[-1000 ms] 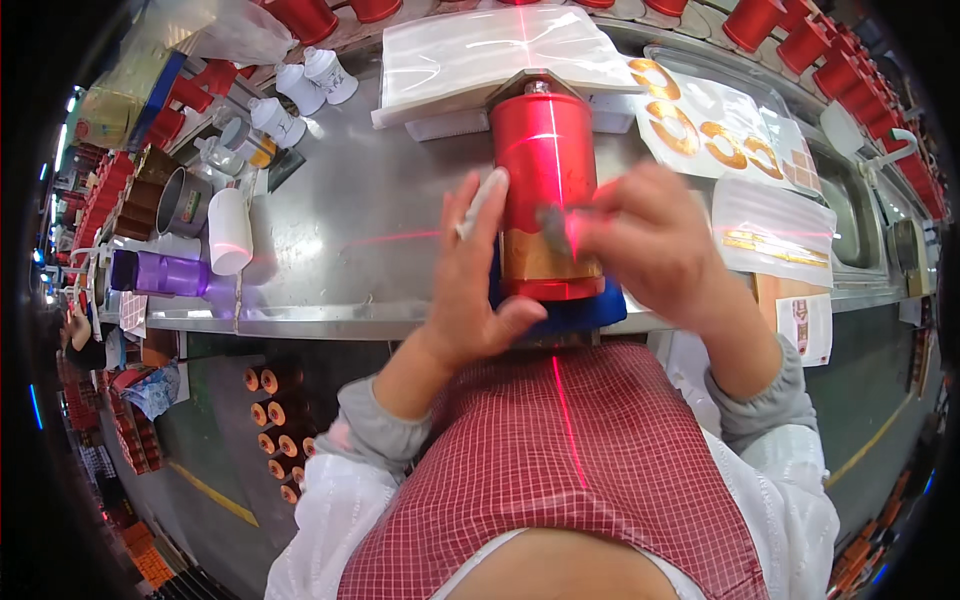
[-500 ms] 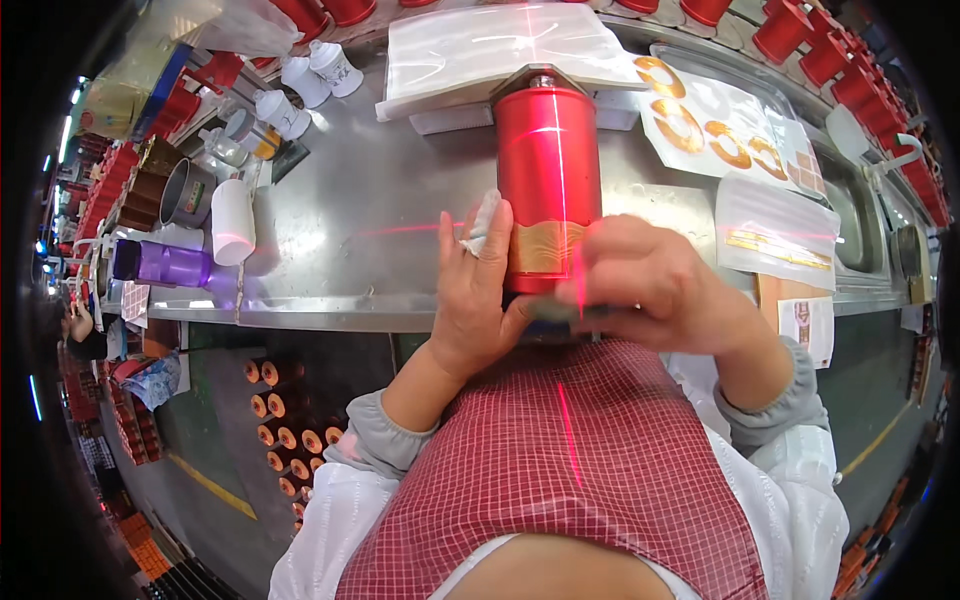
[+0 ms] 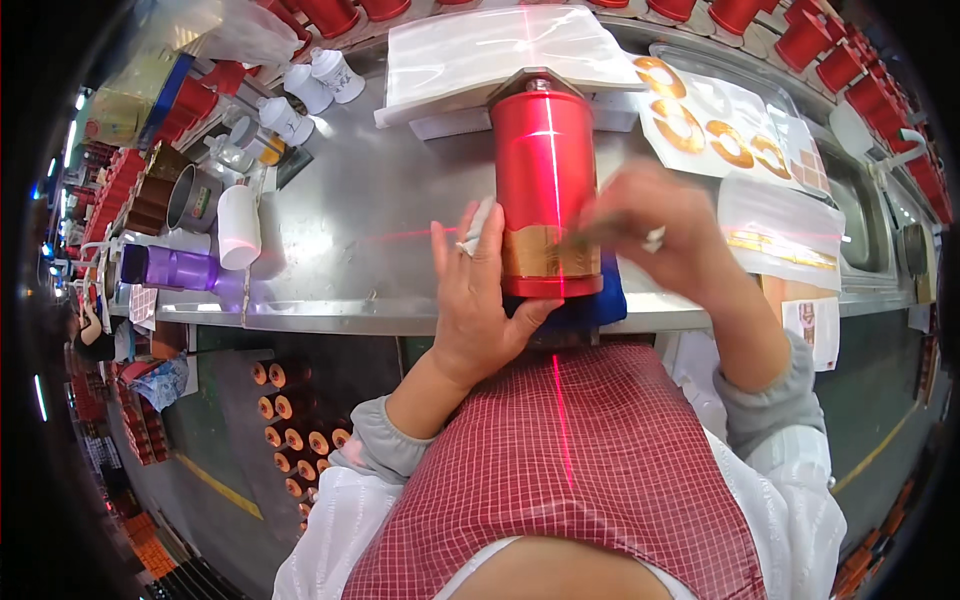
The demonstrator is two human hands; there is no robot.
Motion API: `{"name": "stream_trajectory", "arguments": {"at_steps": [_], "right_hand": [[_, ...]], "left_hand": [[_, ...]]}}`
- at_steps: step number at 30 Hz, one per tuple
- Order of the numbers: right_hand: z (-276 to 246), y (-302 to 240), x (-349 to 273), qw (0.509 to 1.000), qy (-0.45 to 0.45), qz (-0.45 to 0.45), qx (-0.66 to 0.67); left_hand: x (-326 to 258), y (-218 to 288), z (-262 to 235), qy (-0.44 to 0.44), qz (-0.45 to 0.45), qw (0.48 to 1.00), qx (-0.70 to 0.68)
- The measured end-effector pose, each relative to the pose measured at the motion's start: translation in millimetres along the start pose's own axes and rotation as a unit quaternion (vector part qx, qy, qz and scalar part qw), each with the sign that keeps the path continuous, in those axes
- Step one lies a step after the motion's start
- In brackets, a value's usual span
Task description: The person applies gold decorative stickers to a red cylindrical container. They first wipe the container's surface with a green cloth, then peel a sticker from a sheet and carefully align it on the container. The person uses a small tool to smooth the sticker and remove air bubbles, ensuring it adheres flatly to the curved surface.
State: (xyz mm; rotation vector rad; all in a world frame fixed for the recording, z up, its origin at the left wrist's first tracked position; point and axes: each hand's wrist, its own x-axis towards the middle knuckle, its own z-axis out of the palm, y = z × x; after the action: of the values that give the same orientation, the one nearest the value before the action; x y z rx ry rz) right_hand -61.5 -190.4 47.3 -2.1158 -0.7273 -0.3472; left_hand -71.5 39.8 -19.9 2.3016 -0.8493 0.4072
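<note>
Right now we have a red canister point(image 3: 545, 180) lying on the steel bench point(image 3: 370, 230), long axis running straight away from us, its capped top at the far end and its gold-banded base resting on a blue pad point(image 3: 600, 305) at the near edge. Our left hand point(image 3: 485, 290) cups its left flank, fingers extended. Our right hand point(image 3: 665, 235), blurred, presses the gold band; its grip we cannot tell. Beyond lie white sheets point(image 3: 500, 45) with gold ring labels point(image 3: 705, 130).

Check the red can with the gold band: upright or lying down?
Lying down. The red can lies along the steel table, base toward the person, left hand steadying its side.
</note>
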Motion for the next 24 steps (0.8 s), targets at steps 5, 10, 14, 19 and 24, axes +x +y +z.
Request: {"name": "stream_trajectory", "arguments": {"at_steps": [5,10,14,19,24], "right_hand": [[3.2,-21.5,-8.4,0.987,-0.093,-0.060,0.114],[18.7,3.9,-15.3,0.994,0.070,-0.051,-0.066],[1.2,13.5,-9.2,0.999,0.047,0.015,0.010],[6.2,-1.1,-17.2,0.998,0.055,-0.010,-0.007],[5.7,4.0,-17.0,0.999,0.049,0.014,0.014]], "left_hand": [[4.2,3.3,4.1,0.027,0.008,0.999,0.028],[0.4,-4.2,5.1,0.014,-0.007,1.000,0.004],[1.2,-3.0,8.5,0.027,0.001,1.000,0.007],[-8.5,-1.6,11.2,0.094,-0.004,0.994,-0.048],[-23.9,6.0,15.0,0.160,0.069,0.984,-0.038]]}}
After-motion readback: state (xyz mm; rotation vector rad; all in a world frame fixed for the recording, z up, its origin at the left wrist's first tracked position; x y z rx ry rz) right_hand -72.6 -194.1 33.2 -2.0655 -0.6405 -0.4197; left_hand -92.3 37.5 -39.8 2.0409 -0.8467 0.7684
